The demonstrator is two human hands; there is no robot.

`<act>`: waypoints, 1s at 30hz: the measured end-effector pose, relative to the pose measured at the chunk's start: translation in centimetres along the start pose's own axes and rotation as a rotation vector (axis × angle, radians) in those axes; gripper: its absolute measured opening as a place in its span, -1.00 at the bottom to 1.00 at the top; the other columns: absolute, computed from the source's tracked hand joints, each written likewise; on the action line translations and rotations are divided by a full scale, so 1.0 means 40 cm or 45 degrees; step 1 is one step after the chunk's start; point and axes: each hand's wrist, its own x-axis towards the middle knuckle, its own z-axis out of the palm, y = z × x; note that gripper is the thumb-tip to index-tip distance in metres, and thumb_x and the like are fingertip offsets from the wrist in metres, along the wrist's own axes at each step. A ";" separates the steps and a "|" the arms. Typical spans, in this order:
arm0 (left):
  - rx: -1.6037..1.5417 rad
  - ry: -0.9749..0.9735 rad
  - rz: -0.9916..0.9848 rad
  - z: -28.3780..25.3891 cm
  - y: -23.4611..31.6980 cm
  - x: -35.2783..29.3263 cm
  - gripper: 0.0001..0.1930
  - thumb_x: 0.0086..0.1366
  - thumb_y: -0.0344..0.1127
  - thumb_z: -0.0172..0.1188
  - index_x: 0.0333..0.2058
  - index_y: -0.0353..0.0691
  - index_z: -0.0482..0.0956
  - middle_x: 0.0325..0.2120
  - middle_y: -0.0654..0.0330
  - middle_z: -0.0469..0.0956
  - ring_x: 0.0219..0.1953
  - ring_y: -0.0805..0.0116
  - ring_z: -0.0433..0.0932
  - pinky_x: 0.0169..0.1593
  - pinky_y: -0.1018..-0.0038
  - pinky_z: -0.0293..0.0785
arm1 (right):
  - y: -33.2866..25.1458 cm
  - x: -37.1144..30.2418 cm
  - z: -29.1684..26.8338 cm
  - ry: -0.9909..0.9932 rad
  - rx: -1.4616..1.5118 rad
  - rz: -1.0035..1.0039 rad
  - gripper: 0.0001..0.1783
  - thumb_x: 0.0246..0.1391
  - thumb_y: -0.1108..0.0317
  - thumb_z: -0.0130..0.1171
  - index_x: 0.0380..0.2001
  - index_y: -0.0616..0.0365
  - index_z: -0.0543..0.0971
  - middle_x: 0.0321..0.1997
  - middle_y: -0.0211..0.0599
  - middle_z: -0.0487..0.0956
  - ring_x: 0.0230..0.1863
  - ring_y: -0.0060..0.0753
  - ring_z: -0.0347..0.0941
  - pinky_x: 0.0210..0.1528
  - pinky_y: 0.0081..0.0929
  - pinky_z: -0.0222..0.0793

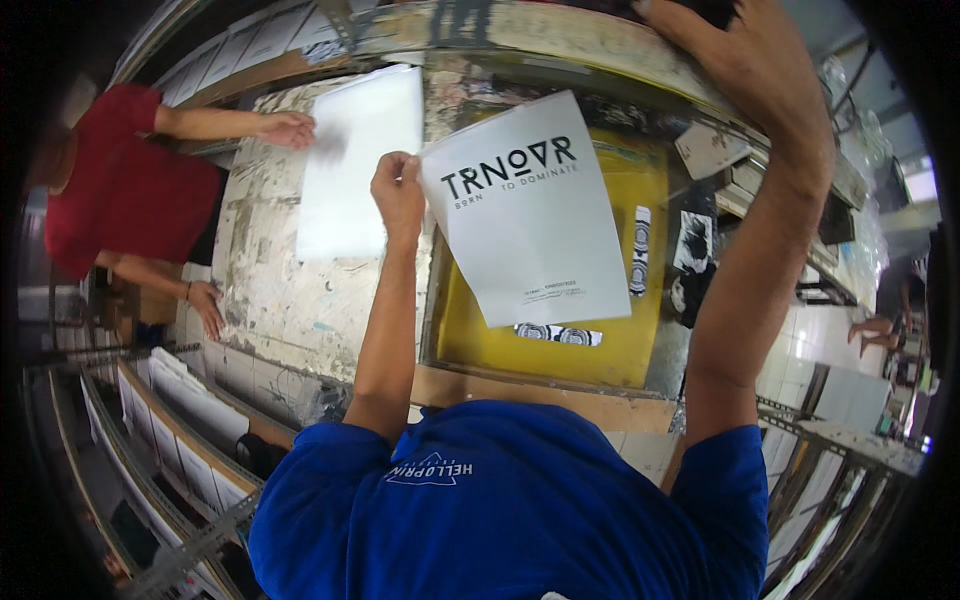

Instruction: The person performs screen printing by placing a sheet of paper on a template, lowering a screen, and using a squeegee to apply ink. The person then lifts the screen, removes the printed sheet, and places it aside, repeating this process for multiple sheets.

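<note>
My left hand (399, 190) pinches the upper left corner of a white printed sheet (530, 235), perhaps a flat plastic bag. Bold black lettering runs across its upper part, with small print near the bottom. The sheet hangs tilted over a yellow panel (480, 345) set in a frame. At the far right, my right hand (735, 60) is curled around something dark by the far beam, its fingertips partly cut off by the picture's edge. Left of the sheet, a white blank sheet (350, 190) lies on the paint-stained table (265, 270).
A co-worker in a red shirt (110, 190) stands at the left, one hand near the blank sheet. Strips with black round emblems (640, 250) lie on the yellow panel. Racks of boards (170, 430) stand lower left. A metal rack (850, 450) stands lower right.
</note>
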 end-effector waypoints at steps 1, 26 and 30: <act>-0.016 0.048 0.001 -0.058 -0.023 0.006 -0.94 0.30 -0.49 0.25 -0.32 -0.36 0.58 -0.45 0.20 0.59 -0.35 0.41 0.51 -0.16 0.44 0.47 | 0.005 0.004 0.001 -0.001 -0.001 0.030 -0.54 0.06 0.29 0.26 0.04 0.25 0.69 -0.19 -0.12 0.76 -0.22 -0.35 0.66 -0.05 -0.44 0.56; 0.902 0.111 0.594 -0.227 -0.058 -0.036 -0.63 0.22 -0.30 0.41 0.02 -0.15 0.68 0.04 0.12 0.66 0.18 0.01 0.50 0.22 0.08 0.31 | 0.194 0.032 0.057 -0.034 0.272 -0.245 -0.49 0.24 0.23 0.23 0.25 0.02 0.59 -0.03 -0.13 0.72 -0.15 -0.37 0.67 0.01 -0.45 0.56; 1.236 -0.109 0.501 -0.100 -0.114 -0.053 -0.62 0.26 -0.17 0.39 0.03 -0.11 0.69 0.08 0.17 0.66 0.31 0.02 0.40 0.27 0.06 0.24 | 0.044 -0.006 0.043 0.079 0.154 -0.103 -0.50 0.05 0.42 0.26 0.11 0.21 0.65 -0.13 -0.13 0.75 -0.19 -0.38 0.66 0.01 -0.45 0.56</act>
